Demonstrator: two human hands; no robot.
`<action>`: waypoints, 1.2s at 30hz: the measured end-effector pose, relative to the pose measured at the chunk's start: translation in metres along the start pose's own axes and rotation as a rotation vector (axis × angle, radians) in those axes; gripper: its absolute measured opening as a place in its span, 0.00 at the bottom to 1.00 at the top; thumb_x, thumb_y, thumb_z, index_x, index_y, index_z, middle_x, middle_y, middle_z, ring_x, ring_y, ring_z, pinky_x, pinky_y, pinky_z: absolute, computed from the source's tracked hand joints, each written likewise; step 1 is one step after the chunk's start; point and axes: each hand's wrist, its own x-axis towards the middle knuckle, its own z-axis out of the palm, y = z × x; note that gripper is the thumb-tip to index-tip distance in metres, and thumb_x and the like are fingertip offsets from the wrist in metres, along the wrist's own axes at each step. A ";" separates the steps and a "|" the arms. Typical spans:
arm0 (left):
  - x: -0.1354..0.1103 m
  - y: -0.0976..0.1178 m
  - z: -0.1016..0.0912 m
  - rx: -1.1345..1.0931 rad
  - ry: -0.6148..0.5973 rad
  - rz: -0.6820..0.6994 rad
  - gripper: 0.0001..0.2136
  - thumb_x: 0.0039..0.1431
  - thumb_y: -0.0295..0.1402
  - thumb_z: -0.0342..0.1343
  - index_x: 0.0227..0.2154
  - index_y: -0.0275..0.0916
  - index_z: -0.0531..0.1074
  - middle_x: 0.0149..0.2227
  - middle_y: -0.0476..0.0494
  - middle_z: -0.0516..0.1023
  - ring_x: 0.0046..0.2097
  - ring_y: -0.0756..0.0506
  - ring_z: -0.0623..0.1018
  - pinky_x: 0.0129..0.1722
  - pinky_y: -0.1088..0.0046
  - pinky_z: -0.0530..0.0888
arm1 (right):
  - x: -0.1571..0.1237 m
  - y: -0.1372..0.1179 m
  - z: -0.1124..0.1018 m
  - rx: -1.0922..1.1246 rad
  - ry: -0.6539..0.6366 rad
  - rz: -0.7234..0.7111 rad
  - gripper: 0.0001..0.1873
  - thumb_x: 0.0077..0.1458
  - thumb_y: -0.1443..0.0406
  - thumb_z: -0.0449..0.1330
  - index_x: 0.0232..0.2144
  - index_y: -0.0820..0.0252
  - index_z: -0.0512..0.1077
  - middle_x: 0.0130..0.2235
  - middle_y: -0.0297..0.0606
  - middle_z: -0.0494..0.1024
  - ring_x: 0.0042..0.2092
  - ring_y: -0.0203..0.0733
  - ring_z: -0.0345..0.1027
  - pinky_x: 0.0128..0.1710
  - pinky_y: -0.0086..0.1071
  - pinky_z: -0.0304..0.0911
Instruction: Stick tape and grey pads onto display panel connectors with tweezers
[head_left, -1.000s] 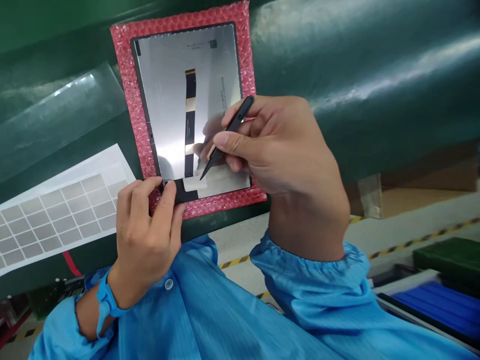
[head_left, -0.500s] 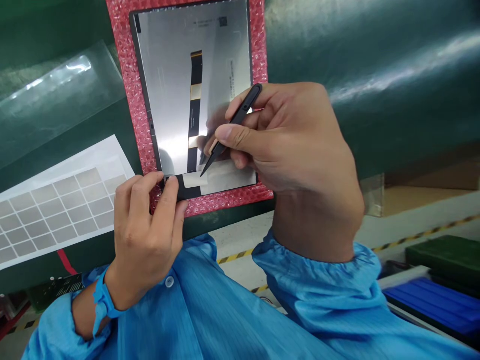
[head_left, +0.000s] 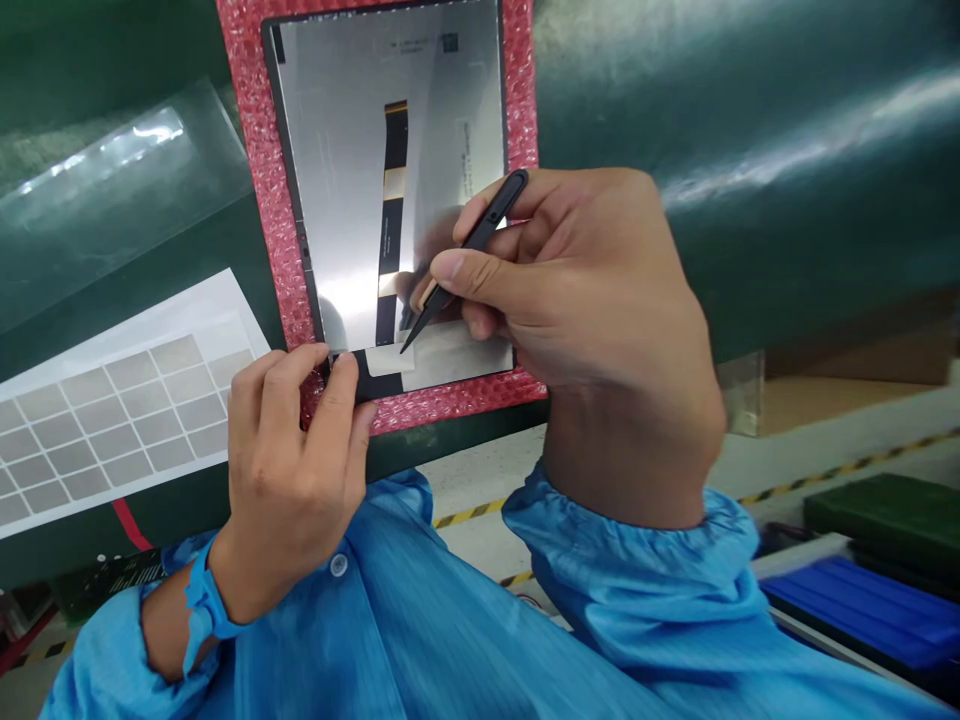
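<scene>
A silver-backed display panel [head_left: 330, 150] with a dark frame lies face down on pink bubble wrap [head_left: 259, 160]. My left hand [head_left: 292, 450] holds the panel's near left corner, its fingertips against the edge and the black strip there. In my right hand [head_left: 600, 270] is a pair of black tweezers [head_left: 487, 215], pinched between thumb and fingers and slanting down to the left. Their tip meets a small pale adhesive piece [head_left: 388, 360] on the panel's near edge; whether they grip it I cannot tell. A black flat ribbon cable [head_left: 391, 230] runs up the panel from beside that piece.
On the green mat [head_left: 675, 120], left of the panel, lies a white sheet of grey square stickers [head_left: 112, 420]. Behind it is a clear plastic sheet [head_left: 127, 190]. A cardboard box [head_left: 847, 400] and a blue crate [head_left: 862, 605] stand lower right.
Both hands and the tweezers keep almost the same place on the panel. The whole view has shifted very slightly.
</scene>
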 end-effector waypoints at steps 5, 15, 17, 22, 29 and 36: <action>-0.001 0.000 0.000 0.010 0.001 -0.003 0.15 0.67 0.24 0.64 0.55 0.25 0.79 0.53 0.23 0.79 0.54 0.30 0.77 0.54 0.45 0.79 | -0.001 0.001 0.001 -0.029 0.012 -0.001 0.17 0.55 0.65 0.79 0.27 0.54 0.73 0.29 0.36 0.81 0.21 0.37 0.63 0.17 0.33 0.60; -0.001 0.000 0.001 0.030 -0.012 -0.002 0.17 0.67 0.24 0.62 0.58 0.29 0.77 0.54 0.24 0.79 0.56 0.30 0.77 0.55 0.45 0.79 | -0.001 0.000 0.002 -0.027 0.013 0.002 0.15 0.54 0.70 0.76 0.26 0.53 0.73 0.27 0.35 0.78 0.21 0.38 0.63 0.17 0.33 0.59; 0.000 0.001 0.002 0.048 -0.023 0.011 0.19 0.67 0.22 0.62 0.59 0.32 0.78 0.55 0.24 0.78 0.56 0.29 0.77 0.54 0.43 0.79 | -0.001 0.000 0.002 -0.026 0.018 0.002 0.16 0.55 0.69 0.76 0.26 0.54 0.73 0.26 0.35 0.78 0.21 0.37 0.63 0.17 0.32 0.59; 0.001 0.000 0.001 0.029 -0.031 0.012 0.20 0.65 0.20 0.63 0.59 0.29 0.78 0.55 0.22 0.77 0.57 0.28 0.77 0.55 0.43 0.79 | 0.000 0.000 0.003 -0.013 0.024 0.000 0.15 0.55 0.69 0.76 0.26 0.55 0.73 0.27 0.36 0.79 0.20 0.36 0.63 0.17 0.31 0.59; -0.001 0.000 0.003 0.060 -0.043 0.015 0.19 0.69 0.23 0.59 0.60 0.34 0.77 0.57 0.25 0.77 0.58 0.30 0.76 0.56 0.44 0.77 | 0.000 -0.002 0.004 0.006 0.046 -0.002 0.15 0.54 0.73 0.74 0.27 0.55 0.73 0.28 0.36 0.79 0.20 0.35 0.63 0.17 0.32 0.58; -0.001 0.001 0.007 0.113 -0.068 0.012 0.20 0.67 0.23 0.61 0.61 0.34 0.77 0.59 0.23 0.75 0.59 0.27 0.74 0.56 0.45 0.74 | 0.000 0.001 0.005 -0.005 0.055 0.001 0.15 0.54 0.75 0.73 0.27 0.54 0.72 0.28 0.36 0.81 0.19 0.36 0.65 0.16 0.32 0.59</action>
